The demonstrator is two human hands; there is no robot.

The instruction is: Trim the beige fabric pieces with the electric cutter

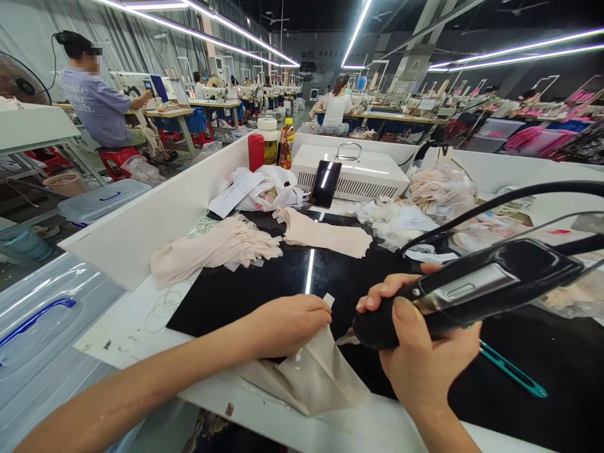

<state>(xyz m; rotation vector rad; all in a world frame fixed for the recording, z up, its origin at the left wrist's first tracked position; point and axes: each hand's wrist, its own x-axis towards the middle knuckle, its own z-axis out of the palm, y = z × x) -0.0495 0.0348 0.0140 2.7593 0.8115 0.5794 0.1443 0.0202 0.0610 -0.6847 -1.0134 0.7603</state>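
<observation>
My left hand (292,322) pinches the upper edge of a thin, pale beige fabric piece (325,377), with a small white tab sticking up past the fingers. The cloth drapes over the front edge of the black work surface (212,314). Wrapped in my right hand (425,352) is a black handheld device (472,296) with a silver switch plate and a thick cable. Its rounded end is close to the right side of the fabric; whether they touch is hidden. A teal slim tool (514,371) lies just right of my right hand.
Beyond my hands lie two stacks of beige fabric pieces (212,248), (325,233). A phone (325,184) leans on a white vented box (349,167). Bagged cloth (441,185) sits at right. White walls (155,214) edge the table. People (94,107) sit at sewing machines farther off.
</observation>
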